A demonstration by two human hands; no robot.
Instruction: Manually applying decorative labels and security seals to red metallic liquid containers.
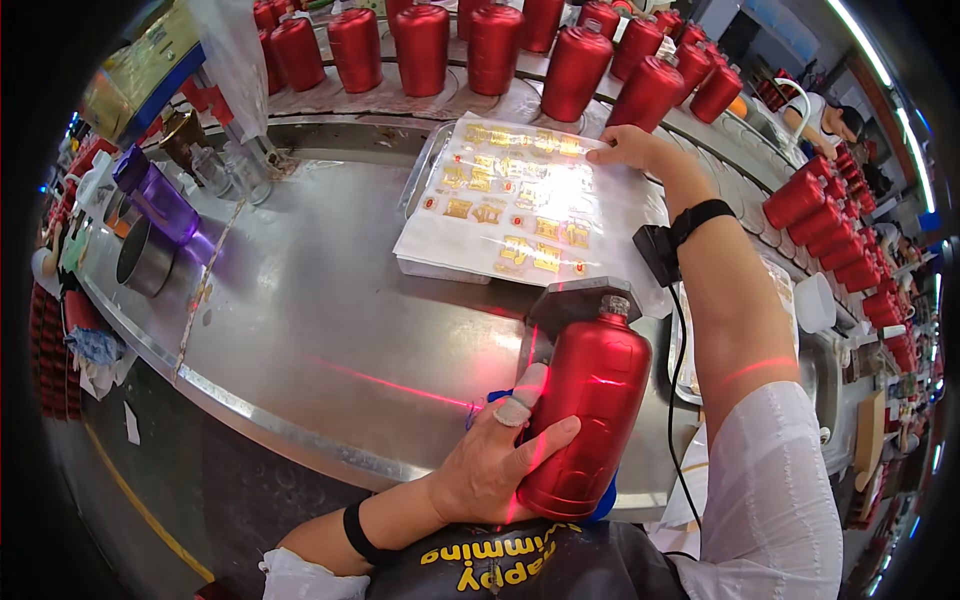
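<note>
- Head view, far left of the fingers: a purple cup (160,203) and a steel pot (145,258) sit on the steel table (300,330), well apart from both hands.
- Left hand (495,465) is closed around the lower body of a red bottle (585,410); thumb on the front face, a taped fingertip (515,408) against the left side.
- Its long axis runs near and far: base toward the person, capped neck pointing away toward the sheet, tilted slightly right.
- A red laser line crosses the table and the bottle's body.
- Just beyond the neck lies a white sheet of gold stickers (510,205) on a tray.
- Right hand (625,148) rests on the sheet's far right corner, fingers pressed flat and holding nothing I can make out; it is the nearer hand to the stickers.
- Rows of red bottles (480,45) stand beyond.
</note>
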